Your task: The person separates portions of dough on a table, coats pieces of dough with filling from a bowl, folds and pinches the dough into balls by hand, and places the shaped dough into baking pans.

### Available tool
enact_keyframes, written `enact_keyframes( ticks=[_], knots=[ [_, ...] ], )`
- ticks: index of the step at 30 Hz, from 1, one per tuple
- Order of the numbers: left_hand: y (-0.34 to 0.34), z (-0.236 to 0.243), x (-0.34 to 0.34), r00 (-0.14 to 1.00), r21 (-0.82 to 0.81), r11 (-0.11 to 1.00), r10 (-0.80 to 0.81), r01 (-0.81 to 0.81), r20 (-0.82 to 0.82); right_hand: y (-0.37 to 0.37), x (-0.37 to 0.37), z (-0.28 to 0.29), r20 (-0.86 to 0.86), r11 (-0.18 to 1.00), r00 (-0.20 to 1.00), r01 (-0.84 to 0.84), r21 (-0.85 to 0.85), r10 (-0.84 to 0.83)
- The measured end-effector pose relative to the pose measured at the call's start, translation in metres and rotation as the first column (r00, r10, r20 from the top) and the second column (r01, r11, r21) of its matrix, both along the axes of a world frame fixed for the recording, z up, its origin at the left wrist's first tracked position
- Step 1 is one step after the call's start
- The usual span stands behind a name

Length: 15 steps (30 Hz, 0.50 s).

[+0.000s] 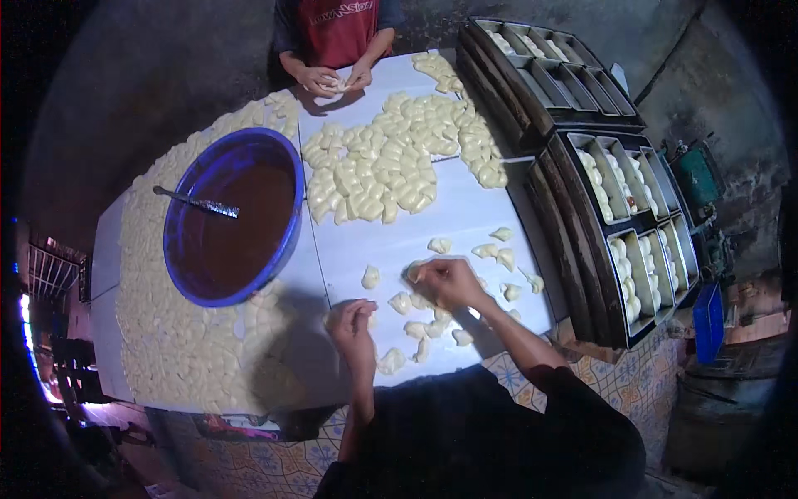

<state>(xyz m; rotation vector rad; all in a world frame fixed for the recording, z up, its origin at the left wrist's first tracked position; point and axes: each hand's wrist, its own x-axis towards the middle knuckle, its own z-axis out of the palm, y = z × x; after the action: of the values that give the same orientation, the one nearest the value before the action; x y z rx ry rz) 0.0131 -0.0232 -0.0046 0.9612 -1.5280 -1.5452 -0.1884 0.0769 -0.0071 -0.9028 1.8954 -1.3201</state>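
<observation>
Small pale dough pieces (pixel 391 361) lie scattered on the white tabletop (pixel 382 249) around both hands. My right hand (pixel 451 284) reaches over the scattered group, fingers bent down on a dough piece (pixel 412 272) that shows at the fingertips. To its left, my left hand (pixel 352 324) is held low over the table, fingers curled together; whether anything sits inside them is hidden. A bit of dough peeks out beside its fingertips. Beyond my hands spreads a thick layer of packed dough pieces (pixel 374 170).
A blue basin (pixel 293 237) of brown filling, with a long-handled utensil (pixel 199 202) in it, stands at left amid more dough. Stacked loaf tins (pixel 573 241), several holding dough balls, line the right side. Opposite, a person's hands (pixel 337 81) work dough.
</observation>
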Motion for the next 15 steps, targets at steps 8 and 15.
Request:
enact_keyframes(
  ticks=[8, 15],
  knots=[
    [-0.034, -0.024, -0.134, 0.878, -0.429, 0.782, -0.305, 0.453, 0.370, -0.097, -0.132, -0.059, -0.284, 0.873, 0.831, 0.486, -0.052, -0.479],
    [-0.065, -0.043, -0.207, 0.813, -0.585, 0.653, -0.081, 0.480, 0.577, -0.002, -0.071, -0.010, 0.348, 0.745, 0.861, 0.500, -0.442, -0.371]
  ],
)
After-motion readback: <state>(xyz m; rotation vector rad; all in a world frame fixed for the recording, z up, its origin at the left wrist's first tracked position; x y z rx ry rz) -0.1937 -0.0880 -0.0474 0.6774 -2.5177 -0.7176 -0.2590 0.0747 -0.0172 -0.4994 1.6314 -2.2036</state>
